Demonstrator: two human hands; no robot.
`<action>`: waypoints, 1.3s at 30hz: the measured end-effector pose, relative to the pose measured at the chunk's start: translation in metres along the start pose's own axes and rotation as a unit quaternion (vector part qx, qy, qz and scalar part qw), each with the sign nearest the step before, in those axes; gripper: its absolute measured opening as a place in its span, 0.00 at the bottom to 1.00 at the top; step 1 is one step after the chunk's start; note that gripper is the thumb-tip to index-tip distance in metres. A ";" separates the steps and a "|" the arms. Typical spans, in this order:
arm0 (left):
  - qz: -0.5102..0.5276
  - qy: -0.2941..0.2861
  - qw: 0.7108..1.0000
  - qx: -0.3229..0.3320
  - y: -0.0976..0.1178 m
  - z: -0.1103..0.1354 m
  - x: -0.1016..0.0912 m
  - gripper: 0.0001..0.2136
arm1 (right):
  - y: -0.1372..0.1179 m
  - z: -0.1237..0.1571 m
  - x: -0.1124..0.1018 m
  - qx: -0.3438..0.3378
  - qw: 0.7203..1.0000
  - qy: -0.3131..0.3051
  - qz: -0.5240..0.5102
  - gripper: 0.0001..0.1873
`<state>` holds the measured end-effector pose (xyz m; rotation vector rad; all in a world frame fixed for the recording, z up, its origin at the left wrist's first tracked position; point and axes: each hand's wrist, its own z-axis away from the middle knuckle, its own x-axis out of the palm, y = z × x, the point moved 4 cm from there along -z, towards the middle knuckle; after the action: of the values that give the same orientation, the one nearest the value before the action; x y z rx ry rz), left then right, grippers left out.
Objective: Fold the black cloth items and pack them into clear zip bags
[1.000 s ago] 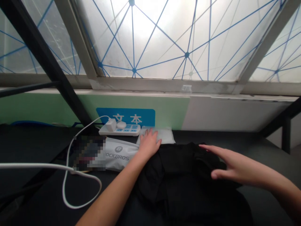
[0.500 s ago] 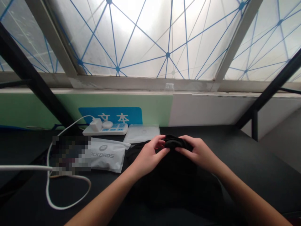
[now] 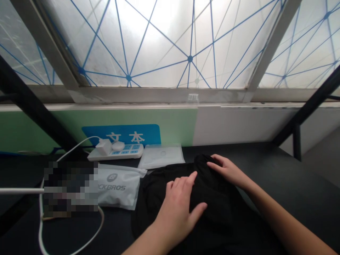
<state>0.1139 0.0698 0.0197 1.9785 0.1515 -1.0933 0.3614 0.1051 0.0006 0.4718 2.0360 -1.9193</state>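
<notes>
A dark piece of black cloth (image 3: 162, 187), perhaps a garment, lies crumpled across the middle of the table; its exact kind is hard to make out. Over its near part is my left hand (image 3: 179, 202), fingers forward and thumb spread away, holding nothing. Whether it touches the fabric I cannot tell. At the cloth's far right, my right hand (image 3: 225, 168) has thumb and fingers closed on a bunched fold.
A grey printed zip pouch (image 3: 119, 187) lies left of the cloth, beside a pixelated patch. Behind are a flat clear-white packet (image 3: 162, 156) and a white power strip (image 3: 132, 152) with a plug. A white cable (image 3: 41, 226) loops at left. Black frame bars (image 3: 297, 141) rise on both sides.
My left hand has let go of the bunched cloth and come back toward me, opening over the fabric. My right hand stays at the fold, slightly further right. The view has shifted a little.
</notes>
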 end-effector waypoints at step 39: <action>-0.186 0.072 0.980 -0.003 -0.074 0.056 -0.111 0.25 | 0.026 0.141 -0.036 0.057 0.969 0.229 0.074 0.35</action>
<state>-0.0242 0.1067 0.0419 2.0745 0.6223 -1.1743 0.4049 -0.0359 -0.0158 1.1546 2.0766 -1.9789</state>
